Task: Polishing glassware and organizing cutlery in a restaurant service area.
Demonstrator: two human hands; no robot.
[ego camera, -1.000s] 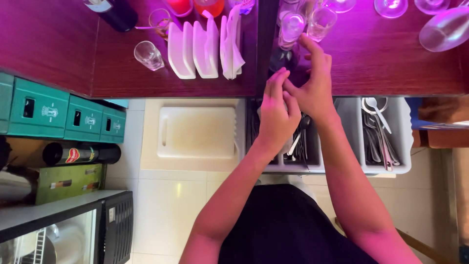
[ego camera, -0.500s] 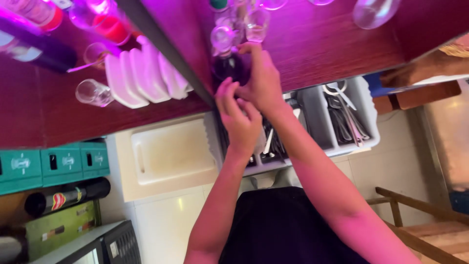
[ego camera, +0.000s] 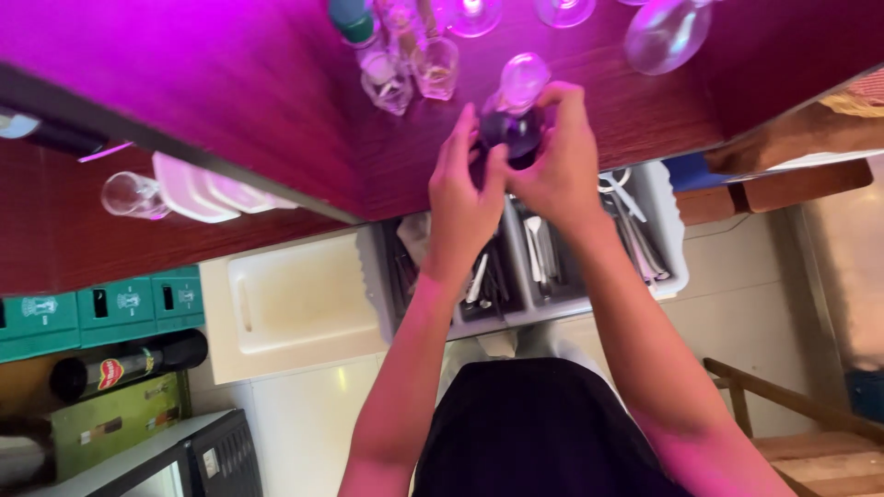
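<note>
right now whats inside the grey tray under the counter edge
The grey tray holds cutlery sorted into compartments. Both hands, left and right, and the forearms cover its middle, so what lies there cannot be seen.

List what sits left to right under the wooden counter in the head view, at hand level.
Green crates → white cutting board → grey cutlery tray, its middle hidden behind the left hand and right hand, which grip a dark glass.

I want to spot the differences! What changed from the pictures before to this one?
Mostly the view swung: the white plates slid from the top middle to the left. The left hand and right hand stayed together, still wrapped around the small dark bottle on the wooden counter. The cutlery tray stayed put below them.
</note>
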